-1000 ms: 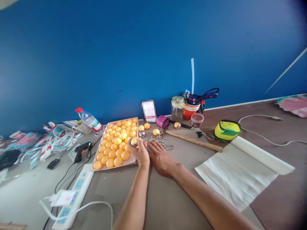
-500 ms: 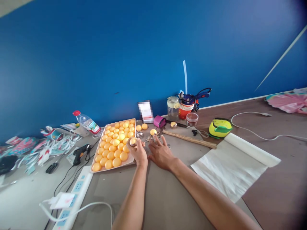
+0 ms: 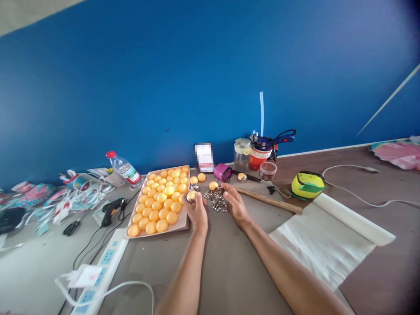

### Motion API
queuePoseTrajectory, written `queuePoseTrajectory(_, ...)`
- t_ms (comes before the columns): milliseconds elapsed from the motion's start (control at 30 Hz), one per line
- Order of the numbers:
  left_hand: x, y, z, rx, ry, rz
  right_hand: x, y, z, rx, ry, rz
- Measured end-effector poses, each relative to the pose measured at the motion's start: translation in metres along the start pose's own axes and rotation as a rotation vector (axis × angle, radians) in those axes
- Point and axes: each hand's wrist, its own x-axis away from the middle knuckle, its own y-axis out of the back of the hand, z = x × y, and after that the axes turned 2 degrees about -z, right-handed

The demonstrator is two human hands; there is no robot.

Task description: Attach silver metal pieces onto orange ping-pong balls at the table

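My left hand (image 3: 198, 213) is closed around an orange ball partly covered in silver (image 3: 191, 196), held beside the tray's right edge. To the right, my right hand (image 3: 235, 204) has its fingers stretched out and spread, with nothing visible in them. It hovers at the right side of a loose pile of small shiny silver pieces (image 3: 217, 201), too small to name. A plain orange ball (image 3: 213, 186) sits at the pile's far edge. Many similar balls fill a shallow tray (image 3: 183, 224) on the left. Another silver-and-orange ball (image 3: 242, 176) lies farther back.
A wooden stick (image 3: 265, 199) and a white sheet roll (image 3: 354, 218) lie to the right. At the back stand a jar (image 3: 242, 162) and orange cups (image 3: 259, 159). A bottle (image 3: 126, 169), a glue gun (image 3: 110, 211) and a power strip (image 3: 106, 262) are on the left.
My right hand has drawn back to the right off the silver pieces, so more of the pile shows. My left hand still holds the ball. The view has shifted slightly.
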Motion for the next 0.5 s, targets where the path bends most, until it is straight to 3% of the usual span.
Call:
queuePoseTrajectory(100, 0.001, -0.002, -0.001, 0.010, 0.043, -0.007, -0.010, 0.006, -0.003, -0.215, -0.057, -0.153)
queuePoseTrajectory(233, 0.004, -0.003, -0.003, 0.019, 0.047, 0.008, -0.017, 0.020, 0.005, 0.077, 0.006, -0.213)
queuePoseTrajectory(400, 0.010, -0.006, -0.004, 0.032, 0.035, 0.095, -0.013, 0.029, 0.013, 0.642, 0.120, 0.059)
queuePoseTrajectory(500, 0.012, -0.007, -0.003, 0.029, 0.047, 0.105, -0.012, 0.031, 0.011, 0.799, 0.111, 0.224)
